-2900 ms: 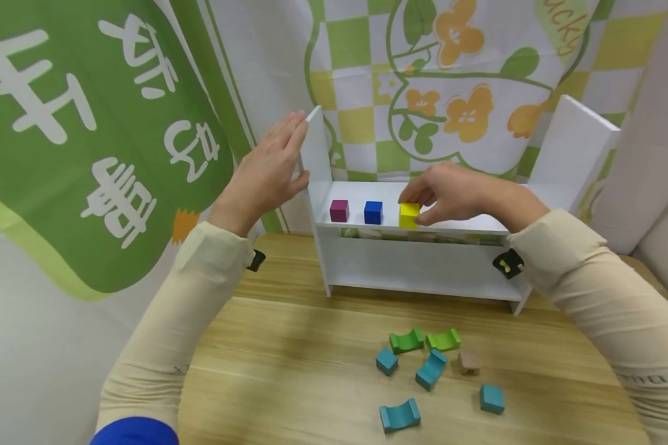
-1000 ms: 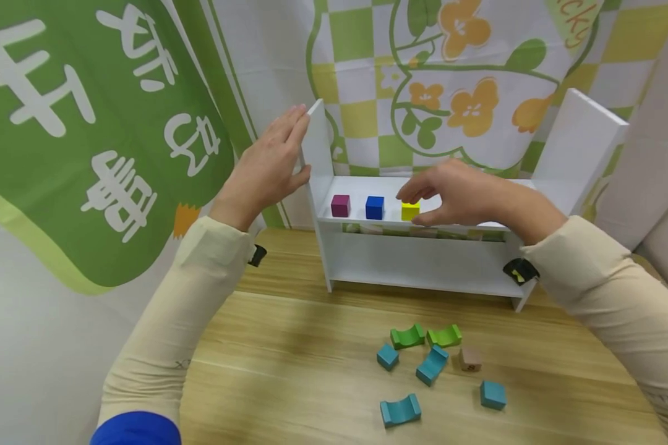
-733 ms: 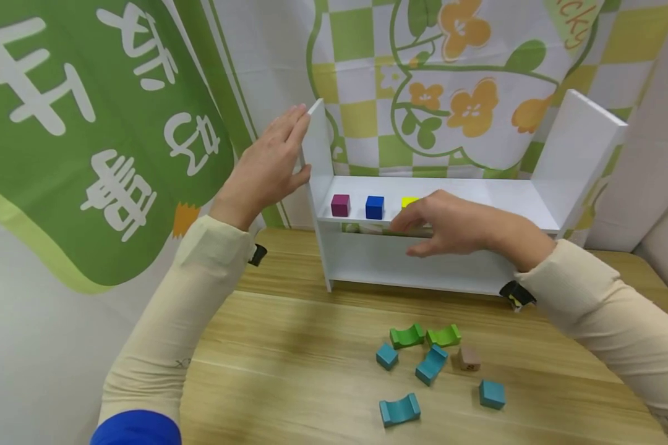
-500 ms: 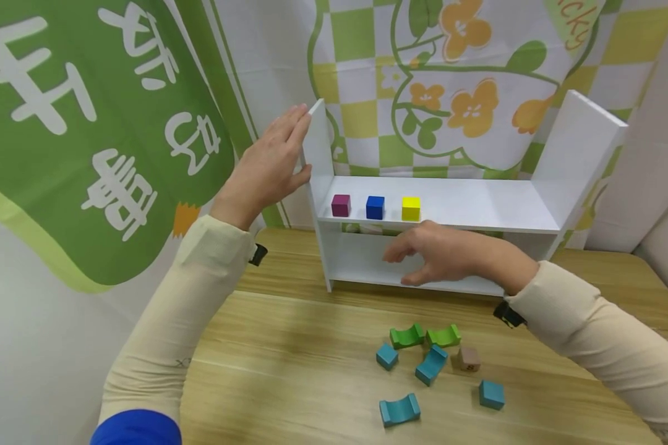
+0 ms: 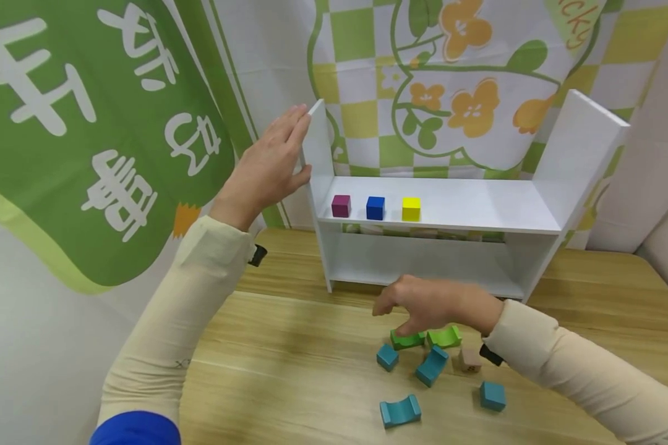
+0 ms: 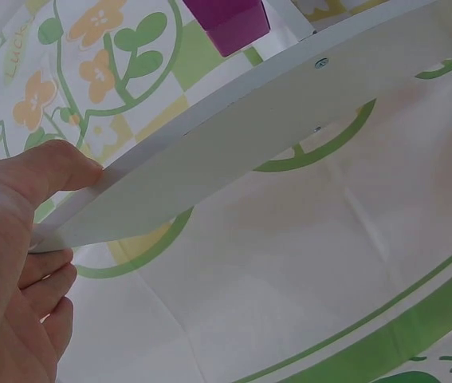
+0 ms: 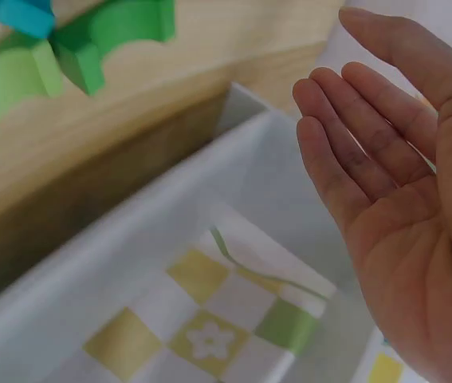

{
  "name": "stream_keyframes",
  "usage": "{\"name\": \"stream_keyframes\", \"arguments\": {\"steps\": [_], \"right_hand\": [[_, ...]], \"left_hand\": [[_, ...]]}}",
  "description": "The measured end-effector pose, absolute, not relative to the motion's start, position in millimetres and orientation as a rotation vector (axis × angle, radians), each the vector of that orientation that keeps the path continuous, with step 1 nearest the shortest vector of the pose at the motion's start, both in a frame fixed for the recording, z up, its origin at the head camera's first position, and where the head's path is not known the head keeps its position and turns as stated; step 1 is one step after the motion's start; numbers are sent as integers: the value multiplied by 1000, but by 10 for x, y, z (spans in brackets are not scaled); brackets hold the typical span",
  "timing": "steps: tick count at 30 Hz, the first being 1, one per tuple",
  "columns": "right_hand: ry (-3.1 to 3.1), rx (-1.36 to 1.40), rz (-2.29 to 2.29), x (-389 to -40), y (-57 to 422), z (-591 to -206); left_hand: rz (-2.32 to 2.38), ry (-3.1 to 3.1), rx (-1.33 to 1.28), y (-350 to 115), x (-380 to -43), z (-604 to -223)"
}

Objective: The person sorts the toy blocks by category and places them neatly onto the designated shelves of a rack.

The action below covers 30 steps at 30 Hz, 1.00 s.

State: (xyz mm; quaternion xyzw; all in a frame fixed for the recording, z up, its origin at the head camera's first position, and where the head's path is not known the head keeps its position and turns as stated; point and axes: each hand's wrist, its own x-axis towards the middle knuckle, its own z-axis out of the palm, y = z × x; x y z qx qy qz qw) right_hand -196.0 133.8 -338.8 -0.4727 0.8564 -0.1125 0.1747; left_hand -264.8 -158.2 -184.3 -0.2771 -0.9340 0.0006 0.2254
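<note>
My left hand (image 5: 267,164) grips the left side panel of a white two-tier shelf (image 5: 490,204); in the left wrist view the panel's end lies between thumb and fingers. On the upper board stand a magenta cube (image 5: 341,206), a blue cube (image 5: 375,208) and a yellow cube (image 5: 411,209), spaced in a row. My right hand (image 5: 434,303) hovers in front of the shelf with loosely bent fingers and nothing in them. Just below it lie a green curved block (image 5: 409,342), partly covered by the thumb, and a light green curved block (image 5: 444,337).
Nearer on the wooden table (image 5: 278,371) lie a teal cube (image 5: 387,357), a teal curved block (image 5: 432,366), a wooden cube (image 5: 470,360), another teal cube (image 5: 492,395) and another teal curved block (image 5: 400,411). A patterned cloth (image 5: 356,117) hangs behind the shelf.
My right hand has let go of the yellow cube, which stays on the upper board. The hand has then come down and toward me, over the green blocks. My left hand keeps its place.
</note>
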Motion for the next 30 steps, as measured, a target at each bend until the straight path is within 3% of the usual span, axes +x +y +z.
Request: {"name": "stream_keyframes", "arguments": {"steps": [13,30], "right_hand": [[2347,-1425,-256,-1912,1237,-3913],[2394,-1362,-201,-1918,1195,-4165]], "left_hand": [[12,-2565,-773,-1584,-2653,-1841],[13,-2565,-764,-1589,-2658,-1851]]}}
